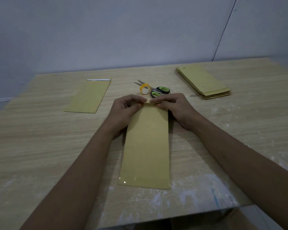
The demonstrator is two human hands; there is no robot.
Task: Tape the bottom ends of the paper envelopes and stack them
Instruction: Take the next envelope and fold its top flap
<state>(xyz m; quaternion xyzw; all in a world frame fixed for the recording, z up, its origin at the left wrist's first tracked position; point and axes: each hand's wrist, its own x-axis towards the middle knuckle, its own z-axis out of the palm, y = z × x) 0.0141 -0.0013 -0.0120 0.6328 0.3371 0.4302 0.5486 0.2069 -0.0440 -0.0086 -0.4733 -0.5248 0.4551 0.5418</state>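
Both hands, left hand (123, 107) and right hand (175, 106), pinch the envelope's (146, 146) far end, mid-table (40, 146); thin, floppy paper, best held by its edges.

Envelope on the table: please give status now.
Left hand and right hand pinch far end of envelope. Shiny tape on near end. Scissors and tape roll just beyond, not blocking.

Pale wood-grain table (40, 146) with white smears, plain grey wall (106, 30), perhaps a cable (226, 27).
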